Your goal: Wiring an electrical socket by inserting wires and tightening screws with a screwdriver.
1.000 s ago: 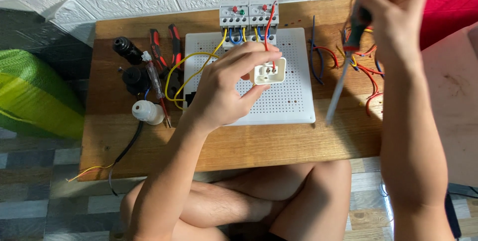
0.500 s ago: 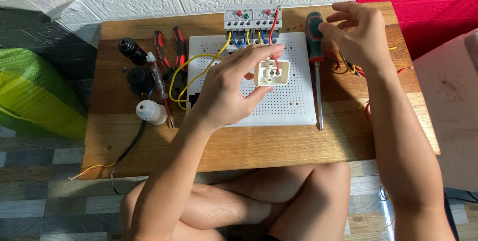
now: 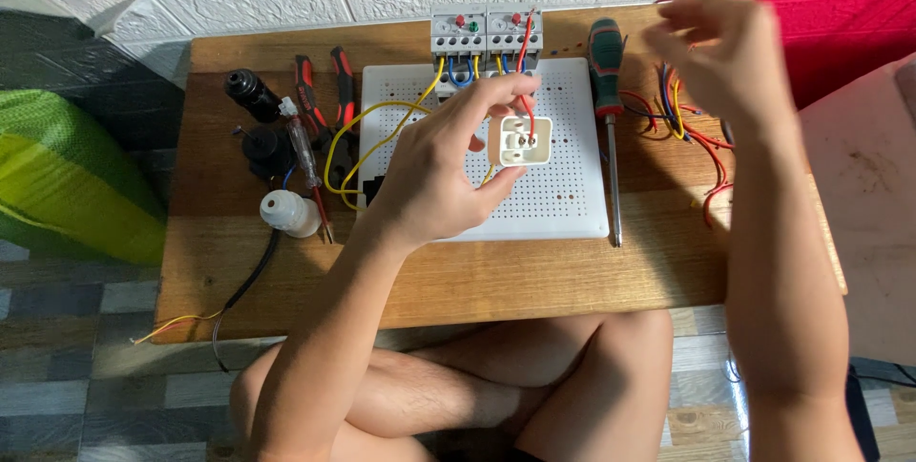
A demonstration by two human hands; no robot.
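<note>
My left hand (image 3: 448, 171) holds a small white square socket (image 3: 526, 141) above the white perforated board (image 3: 572, 204); a red wire (image 3: 524, 61) runs from the socket up to the grey contactor blocks (image 3: 487, 31) at the board's far edge. My right hand (image 3: 725, 56) hovers blurred above the bundle of loose coloured wires (image 3: 682, 118) at the right, fingers apart, holding nothing. A green-handled screwdriver (image 3: 608, 99) lies along the board's right edge, between my two hands.
Left of the board lie red-handled pliers (image 3: 320, 99), a tester screwdriver (image 3: 307, 161), black lamp holders (image 3: 253, 94) and a white lamp holder (image 3: 286, 212) on a black cable. Yellow wires (image 3: 377, 137) loop over the board. A green bag (image 3: 67, 176) sits left of the low wooden table (image 3: 477, 281).
My right hand brought the green-handled screwdriver down, laid it beside the board and let go, then moved right over the loose wires. My left hand kept holding the socket.
</note>
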